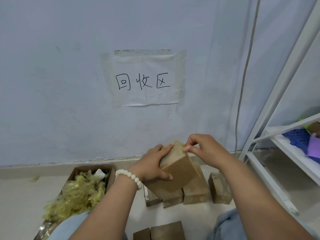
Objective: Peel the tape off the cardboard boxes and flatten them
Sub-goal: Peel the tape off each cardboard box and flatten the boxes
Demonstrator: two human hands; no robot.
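Seated on the floor [19, 196], a person holds a small cardboard box [178, 175] above a row of taped boxes [195, 191], its long axis tilted up and away toward the wall [69, 84]. The left hand [152, 163] grips its left side, thumb across the near face. The right hand [206, 149] has its fingers [187, 148] pinched together on yellowish tape [181, 146] at the far top end. An open carton [93, 166] lies left; a white shelf [270, 135] stands close on the right
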